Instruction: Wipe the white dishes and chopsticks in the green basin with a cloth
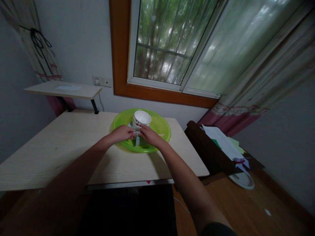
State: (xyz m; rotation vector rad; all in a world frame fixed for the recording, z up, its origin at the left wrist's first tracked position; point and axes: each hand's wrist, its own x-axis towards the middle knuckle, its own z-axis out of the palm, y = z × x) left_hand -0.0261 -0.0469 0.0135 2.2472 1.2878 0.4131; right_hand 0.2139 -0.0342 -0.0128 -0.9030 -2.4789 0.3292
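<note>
A round green plastic basket sits on the table, with white bowls stacked in it; a dark red pattern shows on their side. Just in front of the bowls, my left hand and my right hand are closed close together over the basket. Between them hangs a pale grey-green cloth, pinched by the fingers of both. Past my right hand pokes the end of a thin light stick, like a chopstick; its other end is hidden, and I cannot tell whether it is held.
The light wooden table carries a small raised shelf at its back left. A window is behind it. To the right stands a dark brown piece of furniture with papers on top.
</note>
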